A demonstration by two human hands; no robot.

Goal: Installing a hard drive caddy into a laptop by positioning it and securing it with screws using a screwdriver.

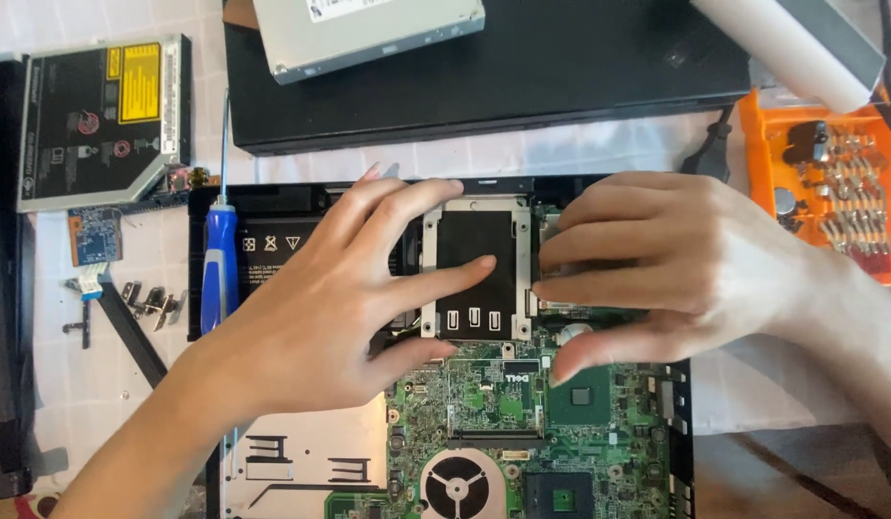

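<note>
a black drive in a silver metal caddy (475, 271) is pinched between both hands near the frame's centre, seated in the opened laptop chassis (272, 231). left hand (354, 298): fingers spread wide, tips laid on the caddy's left rim and top edge, thumb at its lower left corner. right hand (657, 264): fingers pressed against the caddy's right rim, thumb lower, at about 5 o'clock from the drive. green motherboard (493, 404) is seen at 6 o'clock, with a round fan (457, 485) below it. a blue-handled screwdriver (219, 264) is laid at 9 o'clock. an optical drive (99, 120) lies at 10 o'clock, a second silver drive (368, 34) at 12 o'clock on a closed black laptop (561, 67). an orange bit case (829, 187) sits at 2 o'clock.
</note>
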